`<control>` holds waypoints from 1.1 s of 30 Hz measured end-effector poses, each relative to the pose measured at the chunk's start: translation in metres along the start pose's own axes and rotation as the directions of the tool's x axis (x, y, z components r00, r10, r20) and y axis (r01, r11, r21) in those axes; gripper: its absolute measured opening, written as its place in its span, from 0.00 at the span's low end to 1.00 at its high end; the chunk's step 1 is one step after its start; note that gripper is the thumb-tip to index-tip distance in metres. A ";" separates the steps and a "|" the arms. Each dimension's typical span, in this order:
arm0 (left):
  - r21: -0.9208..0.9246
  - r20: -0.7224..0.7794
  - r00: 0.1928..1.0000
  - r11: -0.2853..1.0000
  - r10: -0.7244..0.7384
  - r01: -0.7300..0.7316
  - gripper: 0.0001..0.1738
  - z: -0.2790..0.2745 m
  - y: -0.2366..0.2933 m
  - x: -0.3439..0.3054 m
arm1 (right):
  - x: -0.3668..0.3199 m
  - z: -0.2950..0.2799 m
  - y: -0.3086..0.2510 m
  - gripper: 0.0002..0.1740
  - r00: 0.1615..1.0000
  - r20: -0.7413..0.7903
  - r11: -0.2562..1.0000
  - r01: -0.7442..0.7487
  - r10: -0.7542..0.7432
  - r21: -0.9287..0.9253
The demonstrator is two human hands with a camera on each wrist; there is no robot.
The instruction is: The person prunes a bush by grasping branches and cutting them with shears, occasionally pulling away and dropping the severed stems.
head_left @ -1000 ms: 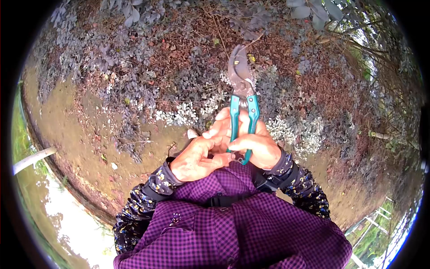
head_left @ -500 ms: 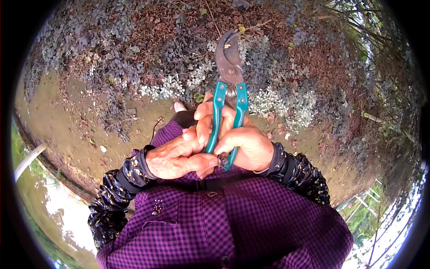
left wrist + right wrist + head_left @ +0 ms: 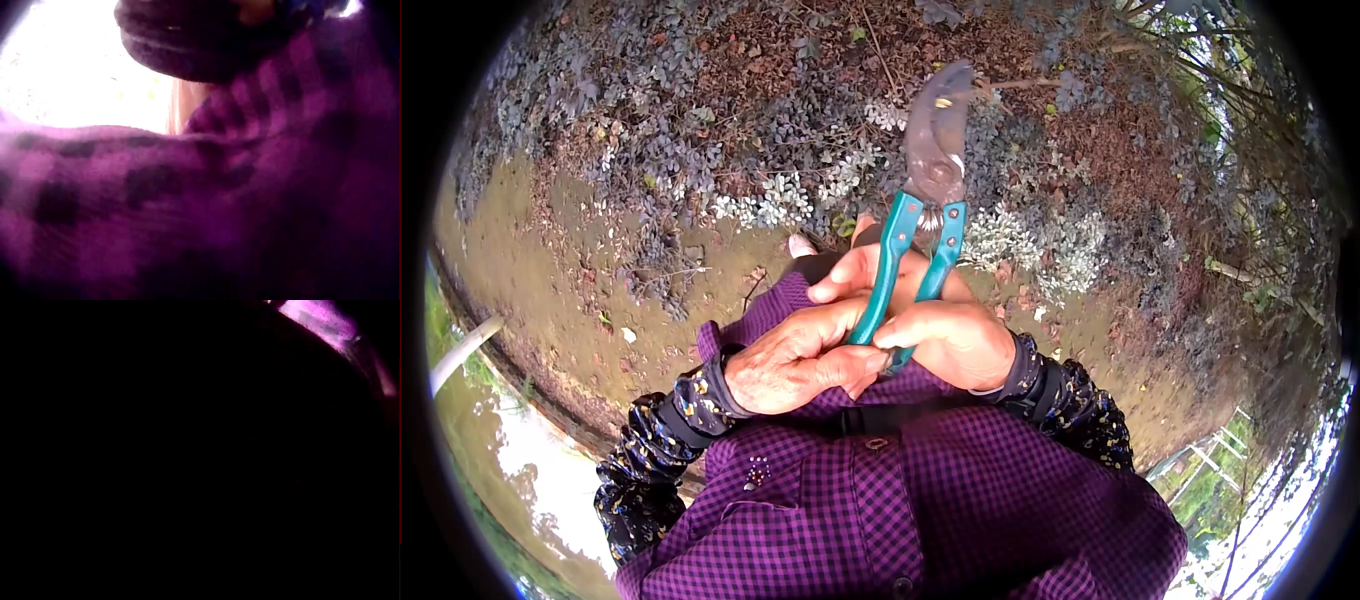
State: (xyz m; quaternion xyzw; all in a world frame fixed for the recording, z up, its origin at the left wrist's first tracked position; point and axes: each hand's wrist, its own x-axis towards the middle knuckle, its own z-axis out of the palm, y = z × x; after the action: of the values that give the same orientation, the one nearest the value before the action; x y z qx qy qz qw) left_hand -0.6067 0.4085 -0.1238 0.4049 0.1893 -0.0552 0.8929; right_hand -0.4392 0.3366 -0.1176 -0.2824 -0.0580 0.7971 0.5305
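Observation:
In the head view, a pair of pruning shears (image 3: 934, 140) stands with its rusty blades pointing away from the body and its teal handles spread slightly apart. A small spring shows between the handles just under the pivot. My right hand (image 3: 962, 345) holds the shears, thumb across the right handle and fingers behind. At the lower end of the left handle, my left hand (image 3: 785, 370) pinches with thumb and fingers. The handle ends are mostly hidden by the fingers. Purple checked cloth (image 3: 94, 200) fills most of the left wrist view; the right wrist view is almost wholly dark.
Low grey-leaved shrubs (image 3: 780, 200) and dry brown leaves spread beyond the hands. Bare soil (image 3: 530, 250) lies to the left, with a pale post (image 3: 465, 352) at its far edge. Thin branches (image 3: 1200, 90) crowd the upper right. A purple checked shirt (image 3: 820, 500) is close below the hands.
Both hands and the shears shifted left and toward the body, then the blades tilted right. A dark bit at the handle ends, visible half a second ago, is now covered by the fingers.

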 end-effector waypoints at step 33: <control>-0.260 -0.024 0.961 0.930 -0.274 0.259 0.12 0.027 0.011 -0.012 | -0.031 -0.013 -0.002 0.12 0.968 -0.247 0.926 -0.059 -0.038 -0.374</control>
State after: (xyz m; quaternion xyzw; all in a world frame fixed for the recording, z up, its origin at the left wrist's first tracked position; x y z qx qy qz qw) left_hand -0.6071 0.3953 -0.0952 0.2588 0.2748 -0.1389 0.9155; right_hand -0.4223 0.3074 -0.1161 -0.4774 -0.1418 0.7319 0.4650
